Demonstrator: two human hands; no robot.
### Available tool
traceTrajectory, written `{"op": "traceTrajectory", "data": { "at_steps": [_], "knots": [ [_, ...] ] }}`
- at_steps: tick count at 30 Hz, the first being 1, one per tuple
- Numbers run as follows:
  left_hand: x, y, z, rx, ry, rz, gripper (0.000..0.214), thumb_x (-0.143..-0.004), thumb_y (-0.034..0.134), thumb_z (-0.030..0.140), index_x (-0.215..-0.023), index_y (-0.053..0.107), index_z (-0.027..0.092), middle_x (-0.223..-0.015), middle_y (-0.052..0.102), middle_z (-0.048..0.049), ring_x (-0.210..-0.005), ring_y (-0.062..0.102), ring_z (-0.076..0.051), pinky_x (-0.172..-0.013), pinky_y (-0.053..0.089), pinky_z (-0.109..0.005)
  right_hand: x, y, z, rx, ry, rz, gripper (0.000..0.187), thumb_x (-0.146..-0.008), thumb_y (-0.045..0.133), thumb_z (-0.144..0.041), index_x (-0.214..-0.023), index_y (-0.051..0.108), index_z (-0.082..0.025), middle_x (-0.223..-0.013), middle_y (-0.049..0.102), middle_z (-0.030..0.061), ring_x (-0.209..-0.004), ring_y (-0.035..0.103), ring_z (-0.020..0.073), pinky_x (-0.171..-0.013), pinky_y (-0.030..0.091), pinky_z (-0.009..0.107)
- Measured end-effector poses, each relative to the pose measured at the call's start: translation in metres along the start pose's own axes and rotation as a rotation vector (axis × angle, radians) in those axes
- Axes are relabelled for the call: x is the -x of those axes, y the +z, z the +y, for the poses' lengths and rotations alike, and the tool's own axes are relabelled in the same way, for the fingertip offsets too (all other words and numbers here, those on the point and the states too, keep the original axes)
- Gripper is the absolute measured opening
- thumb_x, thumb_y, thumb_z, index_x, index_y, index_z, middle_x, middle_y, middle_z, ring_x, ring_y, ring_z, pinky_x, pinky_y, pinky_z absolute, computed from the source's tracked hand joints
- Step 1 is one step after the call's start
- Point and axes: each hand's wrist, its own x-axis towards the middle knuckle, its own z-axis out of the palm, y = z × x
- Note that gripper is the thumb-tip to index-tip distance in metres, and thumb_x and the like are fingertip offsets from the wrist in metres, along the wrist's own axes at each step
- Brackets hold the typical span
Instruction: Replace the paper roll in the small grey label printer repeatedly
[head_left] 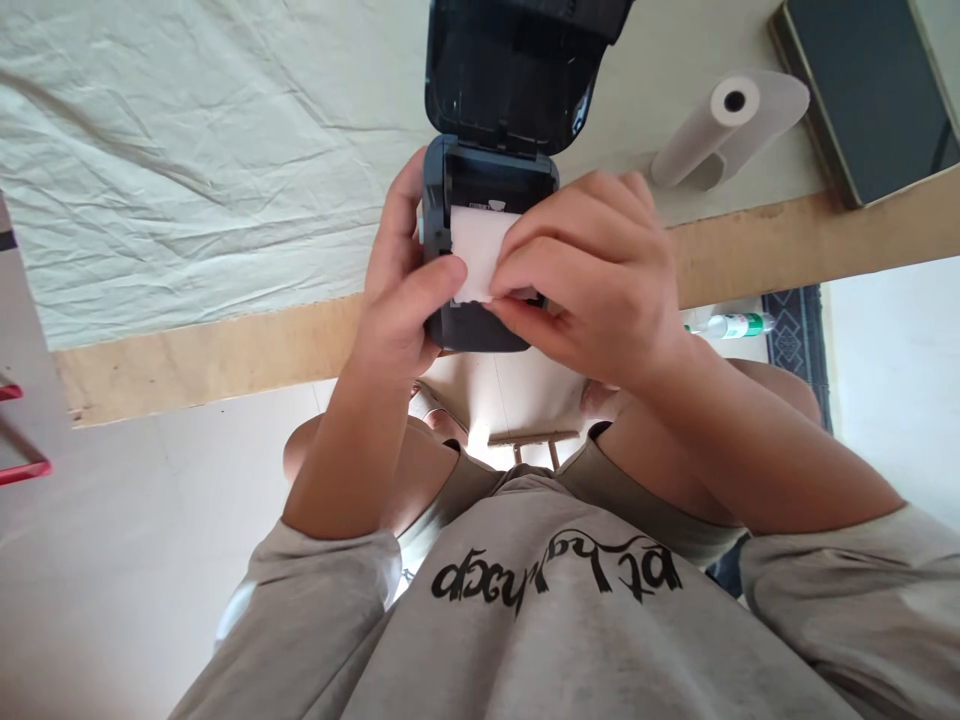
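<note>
A small dark receipt printer (pixel 491 335) is held above the table's front edge, its black lid (pixel 514 80) swung up and away from me. My left hand (pixel 405 290) wraps around the printer's left side, with the thumb over the front by the paper's edge. White paper (pixel 476 245) lies across the printer's open bay. My right hand (pixel 592 270) pinches the paper's near right part between thumb and fingers. Those fingers hide the paper's right side and part of the bay.
A white paper roll (pixel 705 130) stands on the pale cloth (pixel 187 200) at the right, its loose end curling out. Beside it lies a dark flat box-like object (pixel 870 95). The wooden table edge (pixel 210 355) runs below my hands. A bottle (pixel 739 325) is lower down at right.
</note>
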Motion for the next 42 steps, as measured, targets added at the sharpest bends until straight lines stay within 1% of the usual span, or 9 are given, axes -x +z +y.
{"op": "traceTrajectory", "data": {
  "at_steps": [3,8,11,13,16,20,26,31,42],
  "knots": [
    [0.001,-0.002,-0.001,-0.041,0.003,0.005,0.060,-0.064,0.070,0.025,-0.119,0.048,0.029,-0.108,0.059,-0.0017,-0.095,0.059,-0.018,-0.076,0.048,-0.030,0.002,-0.003,0.003,-0.111,0.027,-0.044,0.009,-0.082,0.054,-0.034,-0.082,0.058,-0.025,-0.091,0.066,-0.0045,-0.084,0.056,0.0146,-0.071,0.040,0.035],
    [0.000,-0.002,-0.004,-0.097,0.008,0.031,0.071,-0.054,0.074,0.033,-0.121,0.048,0.031,-0.114,0.058,-0.0025,-0.104,0.058,-0.025,-0.085,0.051,-0.039,-0.003,-0.014,0.015,-0.215,0.229,0.232,0.017,-0.081,0.049,-0.028,-0.097,0.051,-0.023,-0.100,0.059,0.0022,-0.099,0.055,0.0156,-0.081,0.047,0.033],
    [0.000,-0.001,-0.003,-0.113,-0.020,0.011,0.076,-0.051,0.075,0.032,-0.122,0.047,0.033,-0.116,0.057,-0.0036,-0.105,0.058,-0.028,-0.081,0.052,-0.040,-0.005,-0.015,0.023,-0.334,0.324,0.147,0.044,-0.080,0.048,-0.029,-0.121,0.038,-0.019,-0.132,0.043,0.0083,-0.126,0.045,0.0175,-0.093,0.046,0.032],
    [0.001,0.001,0.000,-0.144,-0.052,0.027,0.072,-0.054,0.074,0.032,-0.121,0.047,0.035,-0.117,0.057,-0.0029,-0.105,0.057,-0.027,-0.080,0.051,-0.040,-0.004,-0.014,0.024,-0.464,0.302,0.139,0.047,-0.082,0.043,-0.027,-0.128,0.034,-0.017,-0.138,0.038,0.0085,-0.132,0.041,0.0162,-0.097,0.044,0.031],
    [0.005,0.005,0.006,-0.166,-0.071,0.052,0.069,-0.056,0.073,0.031,-0.120,0.047,0.035,-0.115,0.057,-0.0018,-0.100,0.058,-0.024,-0.078,0.050,-0.037,-0.003,-0.014,0.020,-0.505,0.350,0.186,0.040,-0.087,0.036,-0.023,-0.126,0.039,-0.022,-0.132,0.045,0.0025,-0.124,0.049,0.0151,-0.095,0.044,0.031],
    [0.007,0.006,0.008,-0.170,-0.079,0.073,0.068,-0.058,0.073,0.030,-0.120,0.047,0.035,-0.108,0.057,-0.0015,-0.093,0.057,-0.021,-0.074,0.049,-0.033,-0.001,-0.011,0.017,-0.472,0.397,0.028,0.031,-0.086,0.043,-0.030,-0.116,0.047,-0.026,-0.121,0.055,-0.0001,-0.113,0.054,0.0143,-0.094,0.046,0.031],
    [0.002,-0.001,-0.001,-0.057,0.017,-0.040,0.066,-0.058,0.073,0.037,-0.118,0.047,0.032,-0.109,0.054,-0.0040,-0.099,0.057,-0.024,-0.077,0.049,-0.038,0.004,0.007,0.026,-0.574,0.354,-0.136,0.047,-0.083,0.050,-0.044,-0.124,0.036,-0.024,-0.128,0.049,0.0050,-0.121,0.048,0.0170,-0.095,0.048,0.032],
    [0.003,0.002,-0.002,-0.085,-0.005,0.045,0.053,-0.067,0.067,0.050,-0.114,0.047,0.036,-0.107,0.053,-0.0023,-0.100,0.058,-0.023,-0.076,0.049,-0.039,0.005,0.012,0.026,-0.612,0.394,-0.173,0.058,-0.079,0.053,-0.052,-0.126,0.031,-0.025,-0.125,0.048,0.0043,-0.105,0.054,0.0139,-0.088,0.049,0.029],
    [0.004,0.008,0.004,-0.031,-0.050,0.071,0.043,-0.073,0.064,0.035,-0.114,0.050,0.033,-0.101,0.058,-0.0027,-0.113,0.054,-0.027,-0.081,0.052,-0.042,0.005,0.010,0.024,-0.577,0.457,-0.214,0.059,-0.079,0.052,-0.055,-0.126,0.031,-0.024,-0.118,0.053,0.0047,-0.096,0.057,0.0137,-0.082,0.050,0.028]
  ]
}}
